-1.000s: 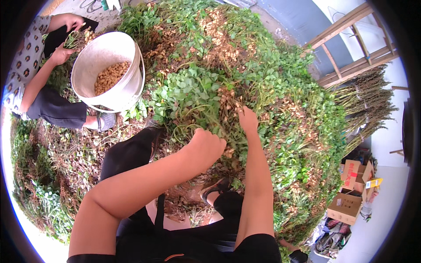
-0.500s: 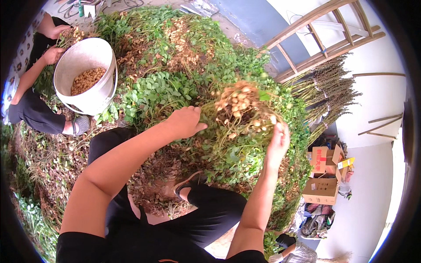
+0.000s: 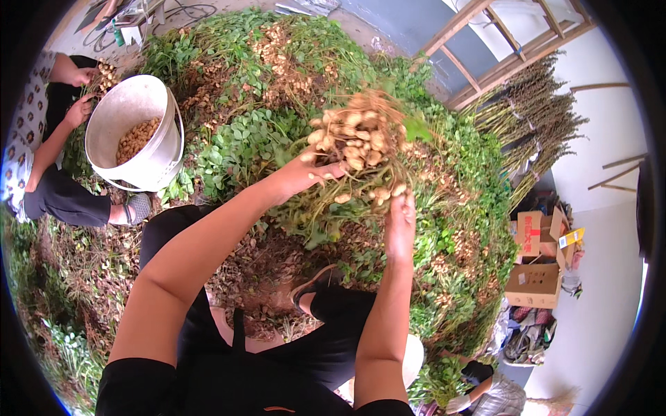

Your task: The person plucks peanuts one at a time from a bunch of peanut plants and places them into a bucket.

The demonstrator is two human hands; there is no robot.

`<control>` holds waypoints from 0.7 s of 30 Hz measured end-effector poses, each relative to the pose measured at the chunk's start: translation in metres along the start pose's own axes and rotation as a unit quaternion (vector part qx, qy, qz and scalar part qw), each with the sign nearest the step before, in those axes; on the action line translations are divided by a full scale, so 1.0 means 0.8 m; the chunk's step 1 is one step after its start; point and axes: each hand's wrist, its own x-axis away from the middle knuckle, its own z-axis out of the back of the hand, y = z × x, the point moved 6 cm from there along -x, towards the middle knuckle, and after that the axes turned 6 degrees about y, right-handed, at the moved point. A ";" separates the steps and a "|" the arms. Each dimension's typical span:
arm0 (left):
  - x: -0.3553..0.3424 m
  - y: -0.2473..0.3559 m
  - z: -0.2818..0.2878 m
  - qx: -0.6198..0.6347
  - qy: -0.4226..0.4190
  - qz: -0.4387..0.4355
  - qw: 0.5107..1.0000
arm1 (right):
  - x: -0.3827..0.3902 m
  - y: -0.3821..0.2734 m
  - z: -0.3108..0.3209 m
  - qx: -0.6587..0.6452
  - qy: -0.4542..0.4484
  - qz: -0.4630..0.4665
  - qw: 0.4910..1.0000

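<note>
A bunch of peanut plants, with pale pods and brown roots clustered at its upper end, is raised in front of me over the plant heap. My left hand grips its left side just below the pods, thumb across the stems. On the lower right side, my right hand is closed on the stems beside a few hanging pods. Leafy stems dangle between the two hands, and some fingertips are hidden behind the bunch.
Green peanut plants lie heaped all around. At left, a co-worker's hands hold pods beside a white bucket part-filled with peanuts. Dried stalks, a wooden ladder and cardboard boxes stand right. Another person works lower right.
The peanut bunch has moved left, carried by my right hand. My left hand, apart from it before, now grips it.
</note>
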 end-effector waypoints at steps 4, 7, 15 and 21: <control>0.018 -0.004 -0.020 0.021 -0.038 0.010 0.999 | -0.001 0.017 0.003 0.070 0.020 0.057 0.996; 0.036 -0.012 -0.023 -0.008 -0.081 0.054 0.995 | 0.011 0.022 -0.022 0.347 0.003 0.269 0.899; 0.035 -0.030 0.020 0.064 0.173 0.082 0.979 | 0.020 -0.004 -0.058 0.199 -0.146 0.181 0.952; 0.037 -0.025 0.039 0.060 0.267 0.099 0.957 | 0.012 -0.049 -0.022 0.216 0.083 0.243 0.942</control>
